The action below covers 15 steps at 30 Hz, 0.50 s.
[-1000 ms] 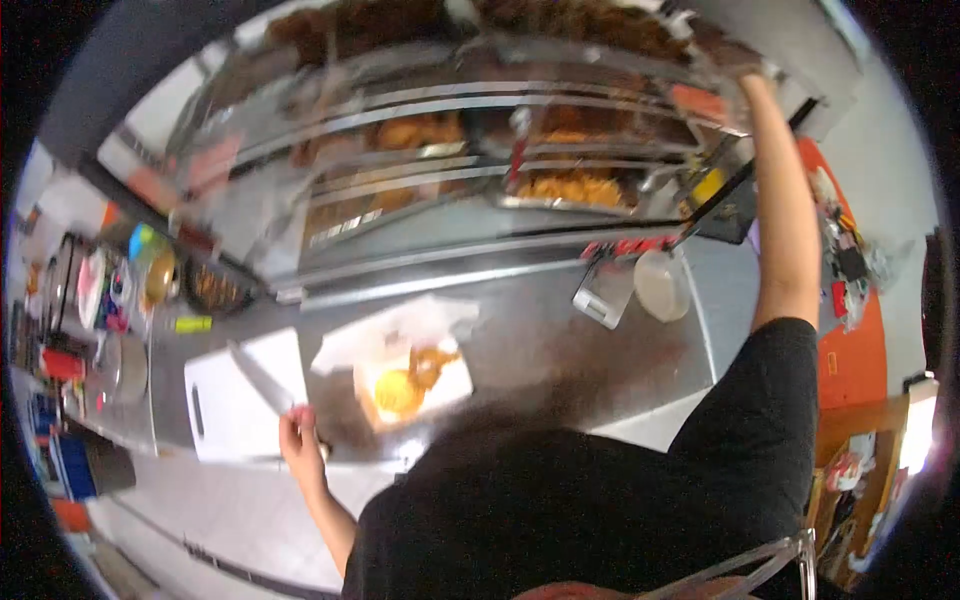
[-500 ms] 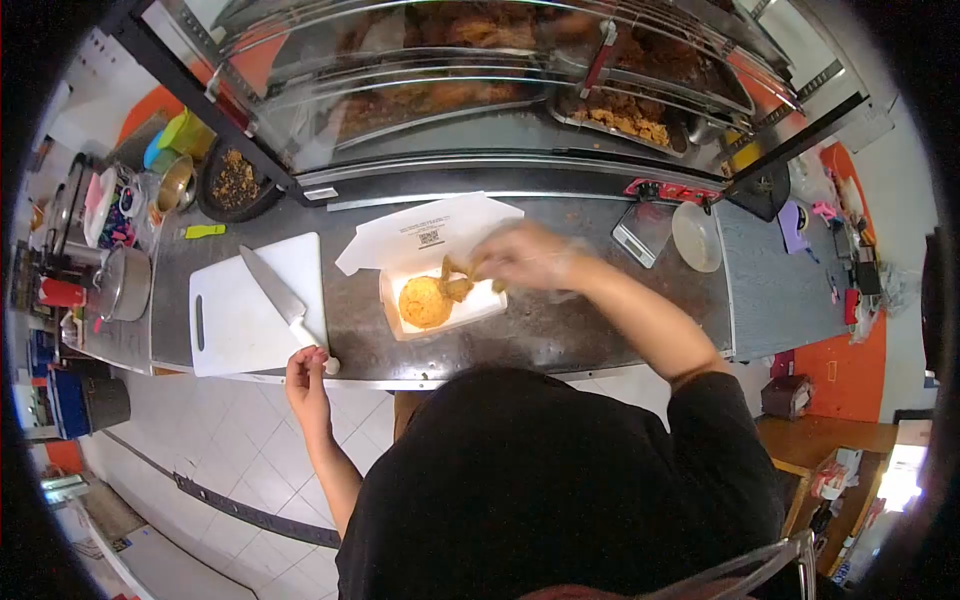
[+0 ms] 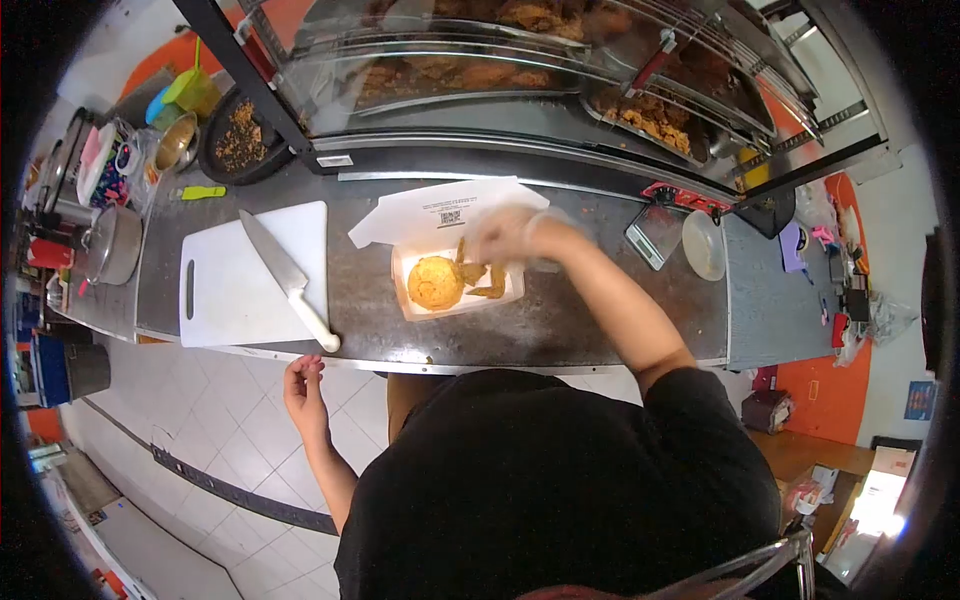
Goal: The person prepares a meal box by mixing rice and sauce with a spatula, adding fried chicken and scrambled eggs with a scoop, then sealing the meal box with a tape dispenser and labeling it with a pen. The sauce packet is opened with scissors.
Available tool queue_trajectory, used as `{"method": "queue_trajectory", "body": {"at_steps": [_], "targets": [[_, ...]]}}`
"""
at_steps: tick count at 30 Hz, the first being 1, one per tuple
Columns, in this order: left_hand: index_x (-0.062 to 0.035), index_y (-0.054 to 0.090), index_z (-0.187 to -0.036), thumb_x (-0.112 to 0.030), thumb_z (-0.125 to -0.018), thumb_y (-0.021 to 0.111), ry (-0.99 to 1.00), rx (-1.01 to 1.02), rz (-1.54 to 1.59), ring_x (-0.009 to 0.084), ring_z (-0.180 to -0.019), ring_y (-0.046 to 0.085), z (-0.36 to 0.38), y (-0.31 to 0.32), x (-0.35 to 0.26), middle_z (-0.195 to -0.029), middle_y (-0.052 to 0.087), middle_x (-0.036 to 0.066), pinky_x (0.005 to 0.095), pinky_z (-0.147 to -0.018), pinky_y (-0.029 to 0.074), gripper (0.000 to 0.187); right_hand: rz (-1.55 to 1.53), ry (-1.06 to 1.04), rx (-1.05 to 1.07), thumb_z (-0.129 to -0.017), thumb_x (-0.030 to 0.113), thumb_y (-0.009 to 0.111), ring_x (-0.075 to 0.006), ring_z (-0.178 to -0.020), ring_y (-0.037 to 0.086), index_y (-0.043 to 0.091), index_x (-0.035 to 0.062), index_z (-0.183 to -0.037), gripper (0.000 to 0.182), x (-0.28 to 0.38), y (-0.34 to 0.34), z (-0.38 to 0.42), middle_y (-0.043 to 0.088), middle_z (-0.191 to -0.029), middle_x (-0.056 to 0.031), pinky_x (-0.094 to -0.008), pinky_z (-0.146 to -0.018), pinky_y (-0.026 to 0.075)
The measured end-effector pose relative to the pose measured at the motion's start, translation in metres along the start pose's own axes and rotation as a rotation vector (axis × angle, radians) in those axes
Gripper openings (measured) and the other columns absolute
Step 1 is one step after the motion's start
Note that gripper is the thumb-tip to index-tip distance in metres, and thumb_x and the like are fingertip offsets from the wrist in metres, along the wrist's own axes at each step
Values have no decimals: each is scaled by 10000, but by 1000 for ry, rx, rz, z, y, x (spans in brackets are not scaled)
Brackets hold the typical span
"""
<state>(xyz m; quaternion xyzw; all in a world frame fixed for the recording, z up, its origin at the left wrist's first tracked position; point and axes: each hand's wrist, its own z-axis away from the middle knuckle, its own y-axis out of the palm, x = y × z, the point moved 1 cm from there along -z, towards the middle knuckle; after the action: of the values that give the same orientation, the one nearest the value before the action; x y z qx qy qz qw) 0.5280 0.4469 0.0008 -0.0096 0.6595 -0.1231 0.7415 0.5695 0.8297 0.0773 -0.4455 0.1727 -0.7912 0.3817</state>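
Note:
An open white takeaway box (image 3: 455,307) on the counter holds a round golden bun (image 3: 436,282) and brown fried chicken pieces (image 3: 487,284) beside it. Over the box's back right side is my right hand (image 3: 510,236), in a clear plastic glove. Motion smears its fingers, so their grip does not show. My left hand (image 3: 305,385) hangs just off the counter's front edge, fingers curled together with nothing visible in them. Near it, the white handle of a large knife (image 3: 275,258) reaches past the corner of a white cutting board (image 3: 225,285).
A glass display case (image 3: 480,140) with trays of fried chicken stands behind the counter. Right of the box are a kitchen scale (image 3: 651,238) and a clear plastic bowl (image 3: 704,245). At left are a black bowl of crumbs (image 3: 240,140), a bright green tool (image 3: 203,192) and a metal pot (image 3: 112,245).
My right hand has risen from the chicken toward the open lid. A chicken piece now lies at the box's right side. My left hand stays low, and the view has tilted slightly.

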Motion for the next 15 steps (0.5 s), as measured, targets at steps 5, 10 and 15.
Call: {"method": "queue_trajectory", "body": {"at_steps": [5, 10, 15], "targets": [[-24, 534, -974, -116, -853, 532, -17, 11, -60, 133, -825, 562, -2, -6, 0, -910, 605, 61, 236, -709, 412, 152, -135, -118, -237, -681, 263, 675, -158, -852, 549, 572, 70, -954, 350, -16, 3, 11, 585, -851, -67, -287, -767, 447], [-44, 537, -980, -146, -859, 525, 5, 37, -62, 144, -858, 567, -9, -5, -1, -929, 603, 57, 251, -723, 425, 159, -73, -262, -208, -640, 272, 666, -225, -893, 558, 546, 72, -980, 412, -18, 32, 10, 577, -972, -101, -312, -769, 445], [-39, 537, -972, -141, -858, 528, 12, 60, -62, 144, -860, 569, -12, -2, -2, -918, 605, 57, 248, -717, 424, 153, -195, -161, -269, -672, 231, 670, -245, -869, 564, 516, 89, -1040, 424, -37, 37, 6, 578, -974, -104, -316, -762, 449]]}}
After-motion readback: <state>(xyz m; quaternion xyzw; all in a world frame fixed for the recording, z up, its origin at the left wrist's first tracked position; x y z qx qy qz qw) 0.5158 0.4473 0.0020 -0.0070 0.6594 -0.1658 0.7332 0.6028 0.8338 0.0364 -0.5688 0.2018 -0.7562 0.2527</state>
